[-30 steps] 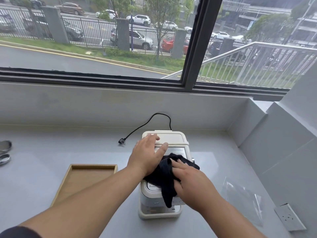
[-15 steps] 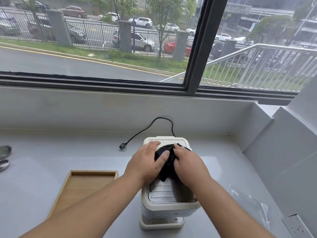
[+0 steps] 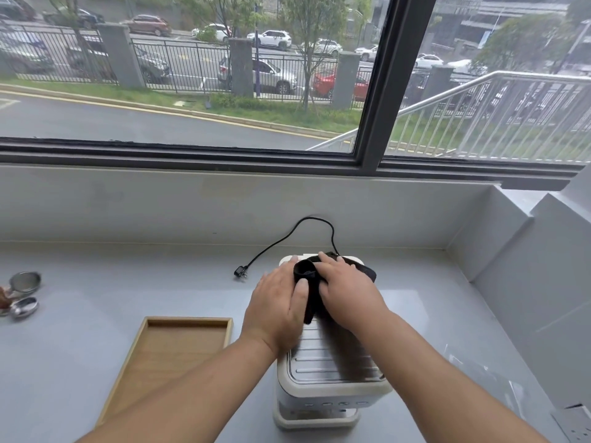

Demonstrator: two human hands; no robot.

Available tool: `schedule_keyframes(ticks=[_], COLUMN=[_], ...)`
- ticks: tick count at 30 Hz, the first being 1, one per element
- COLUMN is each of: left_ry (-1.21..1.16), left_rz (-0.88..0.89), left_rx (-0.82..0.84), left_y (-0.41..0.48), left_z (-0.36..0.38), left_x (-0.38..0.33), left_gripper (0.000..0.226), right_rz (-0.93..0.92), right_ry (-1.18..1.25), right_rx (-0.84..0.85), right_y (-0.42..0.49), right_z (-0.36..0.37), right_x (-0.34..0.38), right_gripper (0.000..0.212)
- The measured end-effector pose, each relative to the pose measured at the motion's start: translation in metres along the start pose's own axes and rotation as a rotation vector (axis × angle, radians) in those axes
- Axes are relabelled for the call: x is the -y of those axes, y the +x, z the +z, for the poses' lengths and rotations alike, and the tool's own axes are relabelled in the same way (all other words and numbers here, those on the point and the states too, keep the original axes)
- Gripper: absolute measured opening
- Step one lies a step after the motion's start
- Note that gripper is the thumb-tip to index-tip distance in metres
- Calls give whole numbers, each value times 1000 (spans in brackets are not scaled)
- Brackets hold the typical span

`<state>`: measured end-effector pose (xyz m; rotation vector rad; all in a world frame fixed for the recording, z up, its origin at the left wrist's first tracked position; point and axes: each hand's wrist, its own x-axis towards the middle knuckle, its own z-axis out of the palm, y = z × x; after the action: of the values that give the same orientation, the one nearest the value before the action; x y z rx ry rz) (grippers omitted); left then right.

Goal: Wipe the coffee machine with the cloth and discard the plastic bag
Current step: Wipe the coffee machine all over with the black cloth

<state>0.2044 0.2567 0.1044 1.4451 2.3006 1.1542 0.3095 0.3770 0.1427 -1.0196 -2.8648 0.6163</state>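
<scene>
Lying atop coffee machine (image 3: pixel 329 362), cloth (image 3: pixel 305 271) under right hand (image 3: pixel 348 292), against left hand (image 3: pixel 276 310)

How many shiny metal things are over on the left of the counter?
2. The round metal piece sits at the left edge; the smaller metal piece lies just in front of it. Others may be cut off by the picture's edge.

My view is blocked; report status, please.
Left hand rests on coffee machine. Right hand presses cloth on its top. Plastic bag untouched, right side. Cord loose behind.
</scene>
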Motion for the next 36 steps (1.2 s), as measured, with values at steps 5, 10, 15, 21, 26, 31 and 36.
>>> schedule_keyframes(ticks=[5, 10, 15, 21, 26, 31, 36], left_ry=[-250, -197, 30, 40, 66, 135, 197], left_rz=[-140, -174, -114, -149, -153, -131, -77], left_rx=[-77, 37, 157, 190, 168, 158, 134], left_y=[4, 14, 15, 9, 10, 3, -7], left_z=[-5, -17, -17, -5, 3, 8, 12], left_x=[1, -7, -16, -22, -22, -17, -13], left_gripper=[66, 72, 59, 68, 67, 64, 58], right_rz=[-126, -193, -199, -177, -194, -145, -51], right_ry=[3, 15, 30, 69, 70, 168, 179], right_rx=[48, 57, 60, 55, 28, 1, -76], right_y=[-21, -48, -77, -108, -132, -143, -131], right_z=[18, 21, 27, 24, 19, 9, 5], right_x=[18, 16, 9, 6, 1, -16, -29], right_gripper=[49, 49, 46, 41, 40, 42, 42])
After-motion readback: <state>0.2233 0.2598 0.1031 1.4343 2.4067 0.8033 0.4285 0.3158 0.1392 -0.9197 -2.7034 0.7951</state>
